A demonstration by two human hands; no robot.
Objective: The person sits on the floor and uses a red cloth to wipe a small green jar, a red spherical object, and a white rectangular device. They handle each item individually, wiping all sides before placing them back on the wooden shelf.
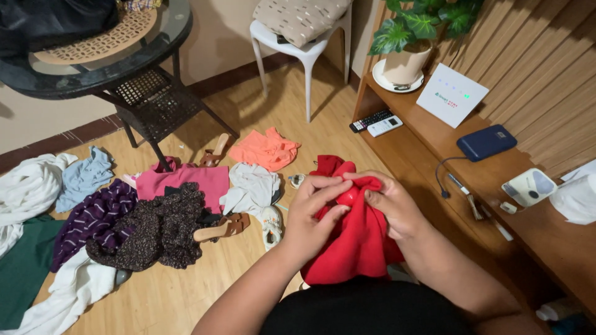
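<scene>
A red garment [351, 239] is bunched up in front of me, held above my lap. My left hand [310, 217] grips its top left fold with the fingers curled over the cloth. Its top right fold is pinched by my right hand [391, 208], and the two thumbs almost meet at the top edge. The rest of the red cloth hangs down between my forearms.
Clothes lie scattered on the wooden floor: an orange top [266, 149], a pink piece [183, 180], a dark speckled garment [158, 229], a white cloth [251, 186], brown sandals [223, 226]. A wooden shelf [434, 155] at right holds remotes, a potted plant [403, 62], a blue box. A white stool [298, 43] and glass table [93, 68] stand behind.
</scene>
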